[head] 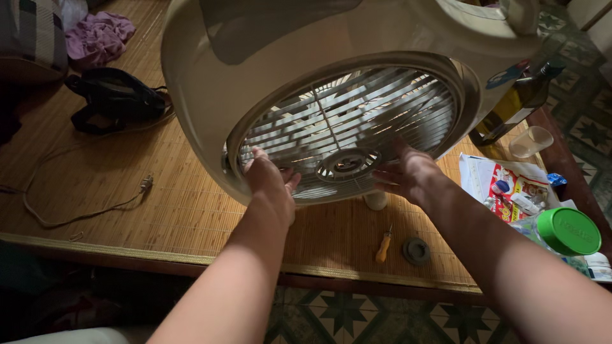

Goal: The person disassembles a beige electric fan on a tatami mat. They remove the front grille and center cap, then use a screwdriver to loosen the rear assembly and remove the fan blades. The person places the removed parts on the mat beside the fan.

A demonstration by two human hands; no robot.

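A large cream box fan (255, 76) stands tilted on a bamboo mat, its round slatted grille (357, 121) facing me. My left hand (268, 181) presses flat against the lower left of the grille, fingers spread. My right hand (411, 175) rests on the lower right of the grille, just right of the round hub (347, 164). Neither hand holds a loose object. Below the fan lie a small orange-handled screwdriver (382, 245) and a dark round cap (416, 250).
The bamboo mat (159, 204) covers a low wooden platform. A black bag (111, 95), purple cloth (99, 35) and a white cord with plug (95, 207) lie at left. At right stand a dark bottle (513, 105), a plastic cup (530, 141), printed papers (503, 185) and a green-lidded jar (564, 232).
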